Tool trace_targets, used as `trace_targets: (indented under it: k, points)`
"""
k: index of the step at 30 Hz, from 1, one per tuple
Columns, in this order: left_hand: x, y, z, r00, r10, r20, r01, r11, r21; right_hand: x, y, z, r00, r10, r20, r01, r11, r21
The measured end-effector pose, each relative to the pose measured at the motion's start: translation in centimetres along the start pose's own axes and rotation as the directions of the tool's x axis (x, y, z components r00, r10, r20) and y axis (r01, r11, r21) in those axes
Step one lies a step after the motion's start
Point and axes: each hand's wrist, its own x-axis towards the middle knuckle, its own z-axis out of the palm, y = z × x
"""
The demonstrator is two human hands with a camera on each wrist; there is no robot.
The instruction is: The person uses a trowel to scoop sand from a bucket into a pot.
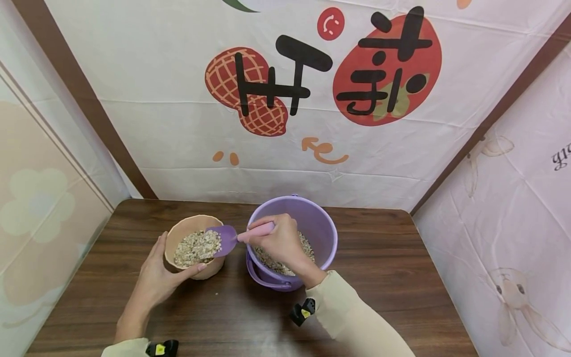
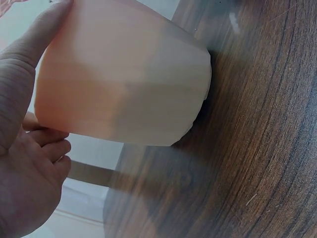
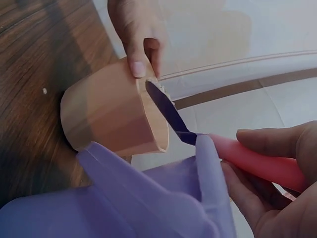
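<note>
Left hand (image 1: 157, 277) wraps around the peach cup (image 1: 194, 246), thumb up at the rim, holding it tipped on the wooden surface (image 1: 379, 267) just beside the purple bucket (image 1: 308, 218). Right hand (image 1: 281, 243) curls tight round the pink handle of the scoop (image 1: 232, 237), its purple blade sitting right over the oats (image 1: 197, 248) in the cup. More oats lie in the bucket, under the right wrist.

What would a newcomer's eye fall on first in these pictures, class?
The scoop with its pink handle, gripped by the right hand, blade over the oats in the peach cup. The left hand holds that cup on the wooden table. Just right of it stands a purple bucket of oats.
</note>
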Motion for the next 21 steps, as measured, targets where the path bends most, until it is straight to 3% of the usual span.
trace_targets:
  k: [11,21]
  points:
    - [0.1,-0.1,0.1,1.0,0.005,-0.008,-0.005,1.0,-0.004,0.4,-0.7,1.1,0.994,-0.1,0.037,0.103,0.99,-0.099]
    - [0.1,-0.3,0.1,1.0,0.008,-0.007,-0.008,1.0,-0.017,0.7,-2.0,2.5,0.968,-0.23,0.102,0.245,0.951,-0.186]
